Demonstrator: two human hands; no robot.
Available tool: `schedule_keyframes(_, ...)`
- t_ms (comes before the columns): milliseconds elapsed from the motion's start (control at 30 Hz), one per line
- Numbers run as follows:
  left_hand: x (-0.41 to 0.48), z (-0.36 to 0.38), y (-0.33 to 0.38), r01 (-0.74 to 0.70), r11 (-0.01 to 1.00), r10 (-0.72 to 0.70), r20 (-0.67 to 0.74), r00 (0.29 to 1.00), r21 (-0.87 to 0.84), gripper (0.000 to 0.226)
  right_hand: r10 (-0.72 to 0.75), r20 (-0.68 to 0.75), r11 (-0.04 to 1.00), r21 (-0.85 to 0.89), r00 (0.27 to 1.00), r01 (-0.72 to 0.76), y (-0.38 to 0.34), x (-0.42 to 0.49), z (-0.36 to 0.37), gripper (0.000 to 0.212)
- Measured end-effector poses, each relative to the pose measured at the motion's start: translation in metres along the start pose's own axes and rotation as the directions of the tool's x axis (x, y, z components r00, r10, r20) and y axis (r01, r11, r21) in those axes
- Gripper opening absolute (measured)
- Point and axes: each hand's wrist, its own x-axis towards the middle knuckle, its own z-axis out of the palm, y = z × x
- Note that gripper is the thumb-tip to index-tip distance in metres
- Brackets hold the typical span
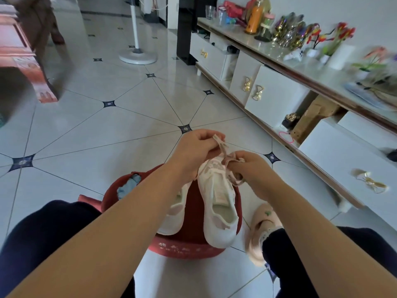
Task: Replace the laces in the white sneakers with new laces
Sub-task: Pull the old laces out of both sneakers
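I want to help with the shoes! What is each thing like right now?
left hand, raised, pinching one end of the lace.
right hand, gripping the lace lower down.
lace, threaded only near the toe, ends loose.
near sneaker, on the red stool, opening up.
other sneaker, lying beside it, partly hidden by the arm.

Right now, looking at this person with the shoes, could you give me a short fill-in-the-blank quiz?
The left hand and right hand each pinch the ___ of the right-side sneaker.
The other sneaker lies on a ___ stool.
Right of the stool sits a pink ___.
Missing words: lace; red; slipper.
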Motion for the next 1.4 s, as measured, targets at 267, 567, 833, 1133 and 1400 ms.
schedule_keyframes(267, 0.003, -0.051, -0.020, 0.126, 0.797, -0.023, -0.179, 0.984, 0.590, 0.036, 0.192, 0.050, 0.873, -0.466, 0.980, -0.147, 0.021, 0.022, 0.006, 0.052)
schedule_keyframes(567, -0.008, -0.081, -0.045, 0.173, 0.690, 0.041, -0.277, 0.960, 0.703, 0.022, 0.072, 0.229, 0.831, -0.552, 0.971, 0.069, -0.010, 0.009, -0.009, 0.031)
schedule_keyframes(833, -0.014, -0.084, -0.047, 0.164, 0.548, 0.078, -0.246, 0.966, 0.820, 0.052, -0.082, 0.256, 0.733, -0.639, 0.963, 0.233, -0.015, 0.007, 0.008, 0.023)
schedule_keyframes(1133, -0.002, -0.091, -0.049, 0.183, 0.415, 0.060, -0.228, 0.972, 0.891, 0.018, -0.092, 0.426, 0.574, -0.716, 0.900, 0.398, -0.019, 0.035, 0.059, 0.025)
schedule_keyframes(1400, 0.000, -0.105, -0.035, 0.199, 0.526, -0.075, -0.188, 0.979, 0.827, 0.011, -0.130, 0.402, 0.630, -0.672, 0.906, 0.388, -0.006, 0.070, 0.080, 0.025)
